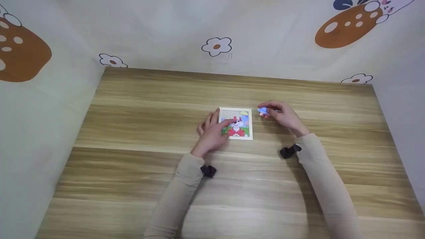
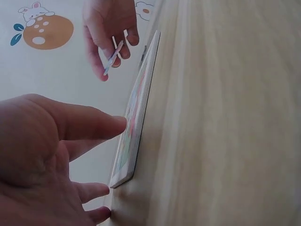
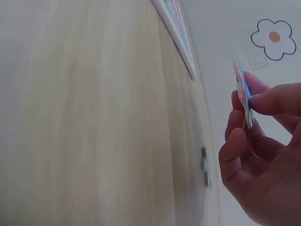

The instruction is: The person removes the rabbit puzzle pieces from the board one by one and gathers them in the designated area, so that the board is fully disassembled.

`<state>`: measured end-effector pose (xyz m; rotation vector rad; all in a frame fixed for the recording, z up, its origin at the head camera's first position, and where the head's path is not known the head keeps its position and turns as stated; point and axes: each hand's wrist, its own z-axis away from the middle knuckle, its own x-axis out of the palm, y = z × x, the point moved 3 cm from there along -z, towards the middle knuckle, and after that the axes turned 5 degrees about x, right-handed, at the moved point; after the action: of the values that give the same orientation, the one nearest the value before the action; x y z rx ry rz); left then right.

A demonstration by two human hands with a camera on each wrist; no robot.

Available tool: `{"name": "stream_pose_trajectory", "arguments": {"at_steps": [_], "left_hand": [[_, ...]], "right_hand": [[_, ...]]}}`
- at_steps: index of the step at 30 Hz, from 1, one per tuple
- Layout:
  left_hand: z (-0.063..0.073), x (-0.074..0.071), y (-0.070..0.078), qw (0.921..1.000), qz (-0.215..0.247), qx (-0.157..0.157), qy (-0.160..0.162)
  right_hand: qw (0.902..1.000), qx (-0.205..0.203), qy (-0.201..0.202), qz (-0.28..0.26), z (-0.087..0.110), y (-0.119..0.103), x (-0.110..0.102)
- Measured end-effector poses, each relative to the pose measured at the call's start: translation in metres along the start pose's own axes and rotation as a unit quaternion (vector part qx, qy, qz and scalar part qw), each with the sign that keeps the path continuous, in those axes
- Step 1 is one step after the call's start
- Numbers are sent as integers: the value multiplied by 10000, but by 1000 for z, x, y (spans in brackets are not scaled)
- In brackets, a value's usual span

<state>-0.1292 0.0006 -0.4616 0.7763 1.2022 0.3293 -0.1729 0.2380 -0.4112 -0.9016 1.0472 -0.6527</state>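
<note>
A small jigsaw puzzle [image 1: 244, 131] in a white frame lies flat on the table, showing a red and white cartoon animal on green. Its upper left corner is a plain grey patch. My left hand [image 1: 212, 134] touches the picture with thumb and index finger, while its other fingers rest along the frame's left edge. To the right of the frame, my right hand [image 1: 284, 116] pinches a blue and pink puzzle piece [image 3: 243, 94] between thumb and fingers, above the tabletop. Another loose piece [image 3: 206, 167] lies on the table in the right wrist view.
The wood-grain table [image 1: 139, 132] meets pale walls [image 1: 166, 39] printed with flowers and orange shapes at its back and sides. A black wrist camera [image 1: 208, 171] sits at the left cuff and another black camera [image 1: 289, 151] at the right cuff.
</note>
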Motion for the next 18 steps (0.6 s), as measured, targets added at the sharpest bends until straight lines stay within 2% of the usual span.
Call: {"name": "stream_pose_trajectory", "arguments": {"at_steps": [4, 11, 18], "left_hand": [[-1, 3, 5, 10000, 36, -57, 34], [-3, 10, 14, 9998, -118, -23, 182], [-7, 18, 16, 9998, -108, -39, 192]], "right_hand": [[9999, 20, 127, 69, 4, 7, -8], [9984, -176, 466, 256, 7, 15, -20], [9968, -138, 683, 389, 12, 18, -30]]}}
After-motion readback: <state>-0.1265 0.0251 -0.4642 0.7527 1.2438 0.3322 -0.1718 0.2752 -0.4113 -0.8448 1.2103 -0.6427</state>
